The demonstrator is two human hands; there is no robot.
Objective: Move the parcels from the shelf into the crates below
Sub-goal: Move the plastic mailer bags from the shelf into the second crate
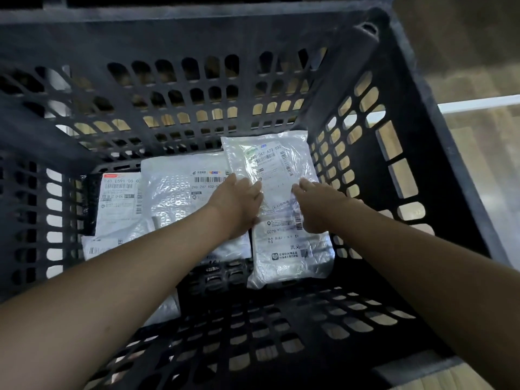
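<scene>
Left hand [236, 204] and right hand [318, 206] are both reaching down into the crate [416, 114], flanking the top parcel [267, 167] — a clear plastic mailer with a white label. Left fingers are lying fairly straight over its left edge; right fingers are curling onto its right edge. Whether either is actually pinching the film I cannot tell; it reads more as setting down or pressing flat.

The parcel is lying at the crate's far right, its far end tilting up against the back wall, its near end overlapping a lower bag [289, 257] (printed label, lying flat on the floor). Left of it an EMS bag [180, 190] and a labelled bag [118, 204] are covering the far left floor.

Risks, as judged:
- The film is looking slick — if the hands are letting go while it is leaning, it may be sliding down over the lower bag or folding.
- Labels may be ending up buried, since the stack is overlapping.
- Forearms are passing close to the near rim; a quick withdrawal may be scraping it.

Room: bare slotted floor is showing near the front, centre and right. Walls are standing steep on all sides, so exit is straight up only.
</scene>
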